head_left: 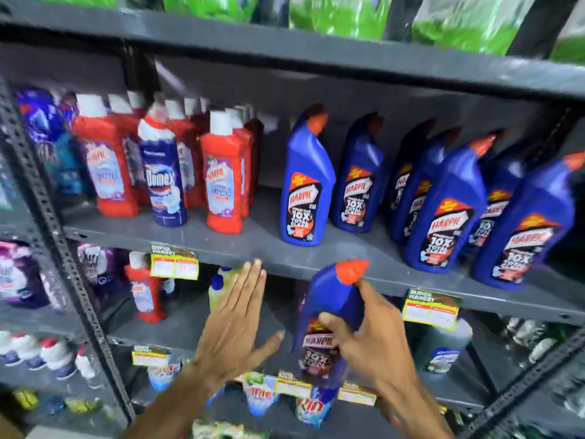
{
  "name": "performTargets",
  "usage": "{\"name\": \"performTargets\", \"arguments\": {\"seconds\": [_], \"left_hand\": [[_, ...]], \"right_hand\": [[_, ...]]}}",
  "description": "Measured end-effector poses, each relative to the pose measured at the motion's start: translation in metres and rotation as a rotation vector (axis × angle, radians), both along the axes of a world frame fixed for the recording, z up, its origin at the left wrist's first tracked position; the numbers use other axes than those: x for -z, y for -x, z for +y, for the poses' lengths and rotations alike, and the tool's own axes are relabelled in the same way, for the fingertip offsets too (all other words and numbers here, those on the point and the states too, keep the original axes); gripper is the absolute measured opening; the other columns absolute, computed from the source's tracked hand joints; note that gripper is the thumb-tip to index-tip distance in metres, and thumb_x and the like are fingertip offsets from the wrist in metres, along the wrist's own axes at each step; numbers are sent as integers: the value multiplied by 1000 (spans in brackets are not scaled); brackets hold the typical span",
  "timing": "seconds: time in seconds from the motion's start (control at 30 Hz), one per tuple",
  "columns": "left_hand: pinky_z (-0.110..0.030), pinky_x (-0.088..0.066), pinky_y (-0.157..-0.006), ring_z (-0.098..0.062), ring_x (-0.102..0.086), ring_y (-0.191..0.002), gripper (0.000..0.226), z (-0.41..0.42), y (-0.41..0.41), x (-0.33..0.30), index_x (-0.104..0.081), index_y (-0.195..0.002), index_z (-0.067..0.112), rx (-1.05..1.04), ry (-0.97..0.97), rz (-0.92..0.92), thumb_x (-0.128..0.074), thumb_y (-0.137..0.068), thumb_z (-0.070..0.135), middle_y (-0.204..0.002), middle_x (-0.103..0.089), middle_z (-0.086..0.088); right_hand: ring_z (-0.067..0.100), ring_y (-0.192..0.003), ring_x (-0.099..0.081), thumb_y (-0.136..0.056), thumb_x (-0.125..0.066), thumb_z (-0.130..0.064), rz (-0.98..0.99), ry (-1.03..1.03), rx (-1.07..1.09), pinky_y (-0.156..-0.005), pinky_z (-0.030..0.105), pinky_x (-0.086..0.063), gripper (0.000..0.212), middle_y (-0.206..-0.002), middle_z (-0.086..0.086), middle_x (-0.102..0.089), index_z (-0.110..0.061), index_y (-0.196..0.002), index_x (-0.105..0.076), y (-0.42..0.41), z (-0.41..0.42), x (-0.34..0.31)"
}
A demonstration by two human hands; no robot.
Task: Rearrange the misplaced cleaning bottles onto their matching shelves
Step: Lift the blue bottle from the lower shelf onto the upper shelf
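My right hand (373,340) grips a blue Harpic bottle (329,299) with a red cap, held upright just below the front edge of the middle shelf (253,245). My left hand (234,324) is beside it to the left, open and flat, fingers spread, holding nothing. On the middle shelf stand several matching blue Harpic bottles (305,185) at centre and right. Several red Harpic bottles (223,175) stand at the left of that shelf, with one dark blue Domex bottle (163,172) among them. A single red Harpic bottle (144,289) stands on the shelf below.
A yellow bottle (218,289) stands behind my left hand on the lower shelf. Price tags (174,261) hang from the shelf edges. A perforated metal upright (57,223) divides the racks at left. Green packs (338,14) fill the top shelf; pouches and packets sit lower down.
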State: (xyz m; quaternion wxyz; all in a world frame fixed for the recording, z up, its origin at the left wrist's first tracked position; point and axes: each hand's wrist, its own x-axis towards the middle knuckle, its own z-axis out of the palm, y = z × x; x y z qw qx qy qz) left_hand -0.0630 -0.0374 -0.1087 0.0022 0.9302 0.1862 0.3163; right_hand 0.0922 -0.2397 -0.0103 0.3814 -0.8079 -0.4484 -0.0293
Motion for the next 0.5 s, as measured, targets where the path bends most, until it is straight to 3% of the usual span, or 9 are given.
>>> {"name": "performTargets", "arguments": {"seconds": [0.1, 0.2, 0.23, 0.33, 0.43, 0.5], "left_hand": [[-44, -8, -132, -30, -2, -164, 105, 14, -15, -37, -9, -165, 1, -34, -37, 0, -47, -98, 72, -176, -3, -17], [-42, -6, -133, -28, 2, -164, 110, 28, -33, -64, -10, -164, -2, -83, -5, 86, -33, -96, 81, -175, -1, -19], [-41, -4, -133, -28, 3, -164, 113, 34, -38, -70, -9, -164, -2, -103, 26, 123, -27, -94, 85, -175, 1, -19], [-37, 1, -132, -26, 5, -163, 126, 54, -53, -79, -4, -165, 0, -152, 99, 236, -10, -83, 95, -176, 4, -17], [-35, 4, -131, -23, 7, -163, 136, 67, -67, -79, 1, -165, 2, -159, 189, 311, -3, -73, 102, -176, 6, -14], [-35, 4, -131, -23, 4, -163, 141, 72, -73, -77, 0, -165, 2, -163, 203, 355, -1, -69, 105, -177, 4, -15]], "right_hand": [[12, -93, -68, -79, -86, -44, -80, -130, -30, -76, 20, -43, 54, -103, -13, -74, -35, -125, -60, -8, -4, -47], [-11, -85, -63, -79, -88, -40, -125, -239, -52, -77, -3, -40, 54, -95, -36, -64, -38, -123, -57, -25, 1, -88], [-17, -85, -62, -79, -89, -39, -130, -261, -50, -77, -5, -39, 53, -95, -39, -62, -36, -124, -60, -33, 4, -99], [-6, -93, -66, -80, -89, -37, -150, -268, -28, -76, -1, -40, 58, -101, -26, -68, -24, -131, -66, -57, 17, -128], [-10, -94, -60, -81, -89, -36, -171, -280, -23, -75, -8, -36, 64, -105, -18, -68, -17, -138, -65, -80, 34, -146], [1, -102, -68, -81, -88, -37, -180, -266, -16, -83, 4, -42, 65, -114, -10, -76, -17, -138, -64, -94, 47, -152]]}}
